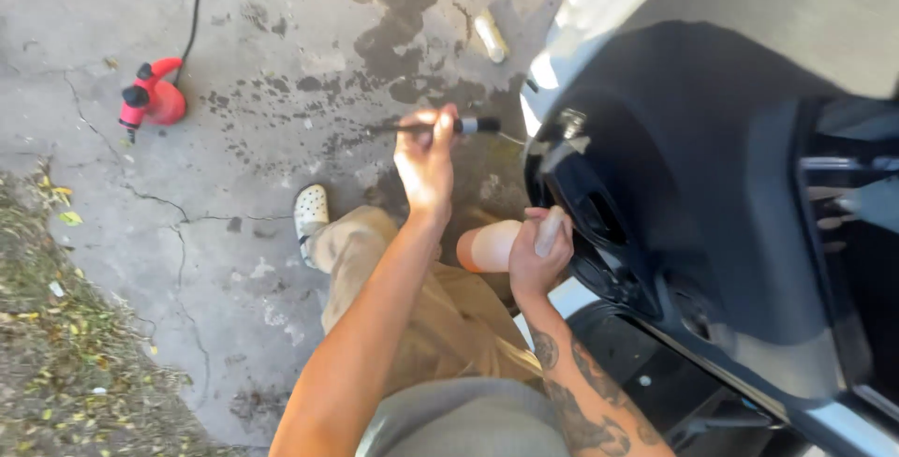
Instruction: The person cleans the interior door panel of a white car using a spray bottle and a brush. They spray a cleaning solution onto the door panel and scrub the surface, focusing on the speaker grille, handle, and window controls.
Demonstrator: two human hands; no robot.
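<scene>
My left hand (426, 162) is raised and shut on a thin black-handled brush (473, 125), whose metal collar and tip point right toward the edge of an open car door (712, 185). My right hand (538, 251), on a tattooed forearm, grips a pale peach and white bottle (492, 246) held sideways against the door's dark inner panel, near a recessed pocket (599, 218). Both hands are close to the door's front edge. My tan trousers and a white clog (311, 209) show below them.
A red handheld blower (154, 101) with a black cord lies on the cracked concrete at upper left. A pale bottle (490, 36) lies on wet patches further off. Dry grass with leaves (66, 354) borders the lower left. The car sill (646, 373) sits at lower right.
</scene>
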